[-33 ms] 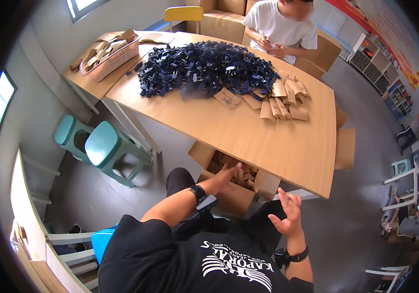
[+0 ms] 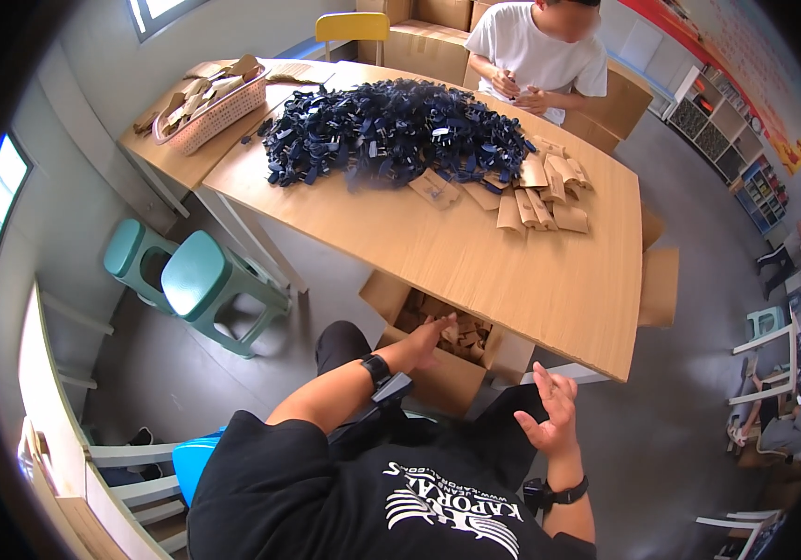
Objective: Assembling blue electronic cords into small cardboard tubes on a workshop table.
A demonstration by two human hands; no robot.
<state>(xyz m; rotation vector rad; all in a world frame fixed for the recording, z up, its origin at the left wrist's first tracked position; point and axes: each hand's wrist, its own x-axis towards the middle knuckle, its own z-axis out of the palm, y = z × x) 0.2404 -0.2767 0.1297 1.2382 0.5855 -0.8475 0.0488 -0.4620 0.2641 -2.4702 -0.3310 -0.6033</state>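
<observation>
While left hand point(image 2: 428, 338) reaches into open cardboard box point(image 2: 438, 383) at lower centre, fingers extended onto brown pieces point(image 2: 461, 338) inside, grip unclear. Right hand point(image 2: 550, 415) hovers lower right of box, open, fingers loosely curled, empty. Box sits on floor under wooden table point(image 2: 512, 271) edge. Above, centre frame: dark blue strap heap point(image 2: 391, 135), tan flat packets point(image 2: 540, 201) beside it.

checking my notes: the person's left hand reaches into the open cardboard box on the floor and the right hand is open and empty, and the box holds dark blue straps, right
Not quite. In the head view the open cardboard box holds tan cardboard pieces; the dark blue straps lie piled on the table. The left hand and right hand are as stated.
</observation>
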